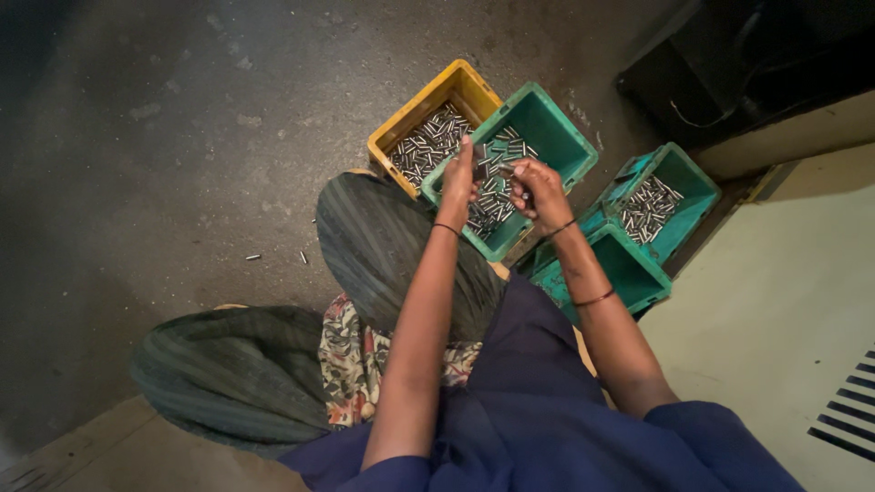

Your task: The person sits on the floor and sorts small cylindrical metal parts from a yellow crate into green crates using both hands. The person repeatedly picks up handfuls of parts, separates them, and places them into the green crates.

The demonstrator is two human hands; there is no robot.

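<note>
— What sits around the green crate (558, 128)?

— It is a rectangular plastic bin, half filled with small shiny metal pins (492, 196). Touching its left side is a yellow crate (448, 89) of the same shape, also holding pins. To its right stand two teal crates: the farther one (679, 173) carries pins, the nearer one (629, 269) shows a bare bottom. I see no readable labels on any of them.

— And the hands?

— Both hover over the green crate. The left hand (458, 178) has its fingers pinched around a small dark piece; the right hand (540, 189) is curled, gripping something small that I cannot make out.

— Anything in the way?

— The person's knee in dark striped cloth (392, 246) covers the green crate's near corner. A few stray pins (252, 257) lie on the grey floor, well left of the crate. A dark machine base (756, 64) stands beyond it to the right.
</note>
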